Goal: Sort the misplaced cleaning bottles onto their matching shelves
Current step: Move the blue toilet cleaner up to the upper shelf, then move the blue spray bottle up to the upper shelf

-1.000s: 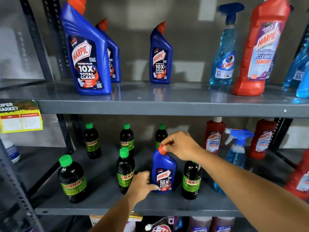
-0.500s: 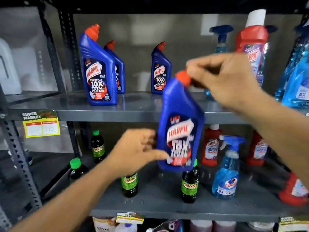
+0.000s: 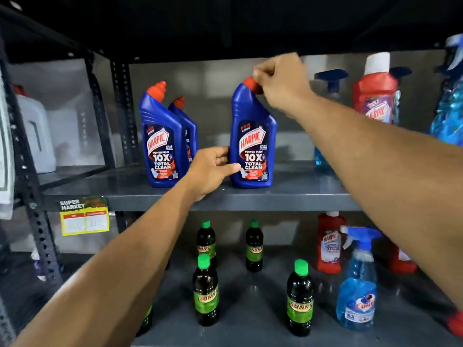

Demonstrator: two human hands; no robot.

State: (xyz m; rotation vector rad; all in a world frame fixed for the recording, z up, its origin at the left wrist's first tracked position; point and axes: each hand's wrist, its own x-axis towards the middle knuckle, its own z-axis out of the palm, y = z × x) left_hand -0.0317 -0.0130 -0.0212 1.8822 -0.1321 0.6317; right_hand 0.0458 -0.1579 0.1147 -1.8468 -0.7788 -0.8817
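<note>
**Trainee:** Where is the bottle, and how do I hold it?

**Operator:** The blue Harpic bottle (image 3: 251,136) stands on the upper shelf (image 3: 288,200), its base apparently down on the shelf. My right hand (image 3: 280,83) has a narrow grip pinched on its red cap (image 3: 251,84); my left hand (image 3: 213,169) has thumb and fingers closed on its lower left side.

**Trainee:** What may go wrong?

**Operator:** In my judgement, letting go at the cap too abruptly could rock the tall bottle, and it stands close to the shelf's front edge. My left forearm, drawing back, might knock a green-capped bottle (image 3: 206,291) on the lower shelf (image 3: 250,339).

**Trainee:** Legible writing?

**Operator:** "HARPIC, POWER PLUS, 10X TOTAL CLEAN" here and on the neighbouring blue bottle (image 3: 160,136); "SUNNY" on the dark bottles; "SUPER MARKET" on the shelf tag (image 3: 84,216). The spray bottle (image 3: 358,291) reads roughly "Colin", blurred. It and a red Harpic bottle (image 3: 329,242) seem yet unsorted.
</note>
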